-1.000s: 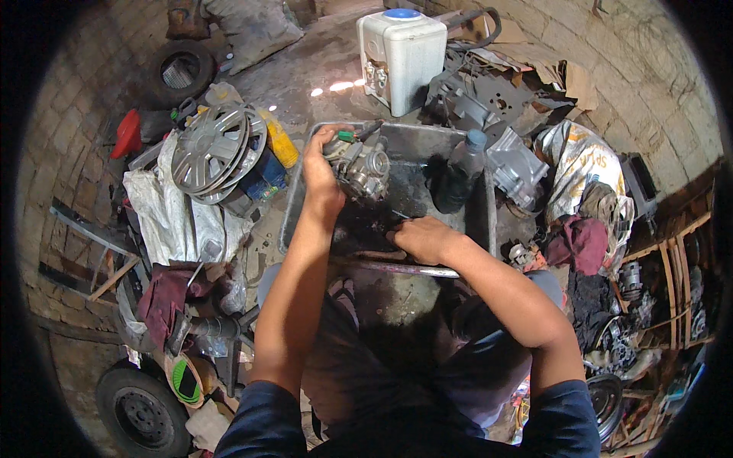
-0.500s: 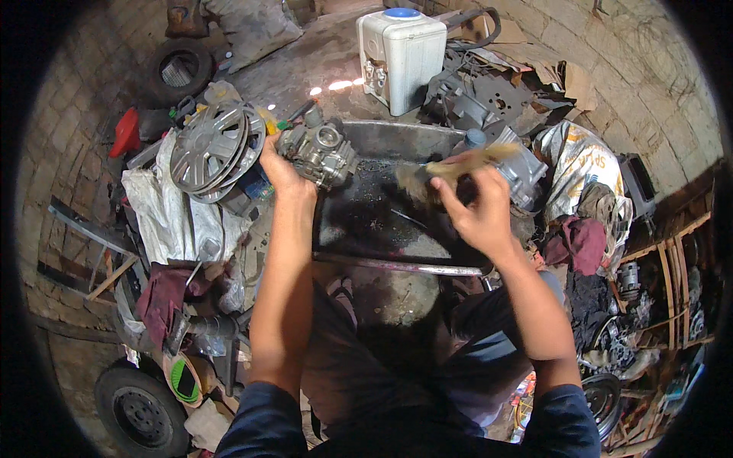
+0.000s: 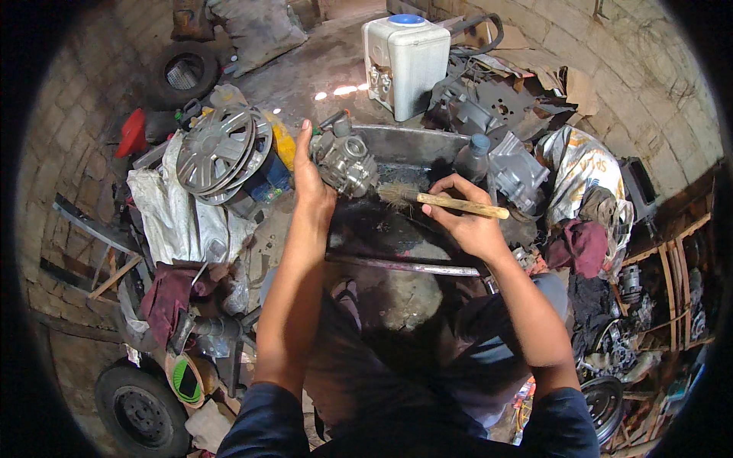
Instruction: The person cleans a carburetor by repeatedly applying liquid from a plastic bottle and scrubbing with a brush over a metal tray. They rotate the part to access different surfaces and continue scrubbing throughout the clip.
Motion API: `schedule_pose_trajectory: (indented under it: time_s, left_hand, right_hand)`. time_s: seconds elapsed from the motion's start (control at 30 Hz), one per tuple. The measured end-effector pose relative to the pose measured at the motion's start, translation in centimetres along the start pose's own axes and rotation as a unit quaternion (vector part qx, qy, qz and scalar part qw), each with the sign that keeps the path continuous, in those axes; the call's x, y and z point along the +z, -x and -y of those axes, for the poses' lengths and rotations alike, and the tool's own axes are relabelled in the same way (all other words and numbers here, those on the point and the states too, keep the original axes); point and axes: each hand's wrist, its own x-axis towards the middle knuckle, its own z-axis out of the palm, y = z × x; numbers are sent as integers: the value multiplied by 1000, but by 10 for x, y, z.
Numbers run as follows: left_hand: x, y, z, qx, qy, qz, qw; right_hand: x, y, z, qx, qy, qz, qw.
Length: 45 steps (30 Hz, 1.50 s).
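Note:
My left hand [image 3: 311, 175] grips a dull silver carburetor [image 3: 347, 164] above the left side of a dark metal tray [image 3: 405, 141]. In my right hand [image 3: 469, 229] is a brush [image 3: 466, 206] with a pale wooden handle, held nearly level between thumb and fingers, its frayed bristles pointing left, just below and right of the carburetor; I cannot tell if they touch it. A plastic bottle with a blue cap [image 3: 473, 156] stands at the tray's right side. The dark, wet-looking bottom of the tray shows under both hands.
Silver wheel covers [image 3: 217, 153], white sacks [image 3: 156, 214] and a maroon cloth [image 3: 172, 298] lie left. A white container [image 3: 405, 69] stands behind the tray. Metal housings [image 3: 511, 172] and another sack [image 3: 576, 160] crowd the right. A wheel [image 3: 141, 408] lies at lower left.
My right hand has risen from the tray with the brush and turned it level, bristles toward the carburetor. My left hand shifted left with the carburetor, then back to the right.

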Motion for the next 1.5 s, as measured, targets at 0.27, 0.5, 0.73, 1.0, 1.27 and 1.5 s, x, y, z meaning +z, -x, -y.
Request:
schedule_pose_trajectory:
  time_s: [0.27, 0.5, 0.73, 1.0, 1.27, 1.5]
  left_hand:
    - [5, 12, 3, 19, -19, 71, 997]
    - [0, 0, 21, -9, 38, 59, 997]
    - [14, 13, 33, 60, -104, 88, 989]
    - [10, 13, 35, 42, -119, 88, 988]
    - [12, 17, 36, 84, -147, 66, 983]
    - [6, 9, 45, 29, -51, 35, 998]
  right_hand:
    - [-4, 7, 4, 125, -280, 7, 952]
    - [-22, 8, 17, -61, -19, -20, 998]
    - [-13, 13, 35, -111, 30, -40, 993]
    - [-15, 10, 35, -72, -7, -53, 996]
    - [-17, 8, 38, -55, -45, -93, 993]
    - [-10, -5, 22, -117, 17, -165, 979]
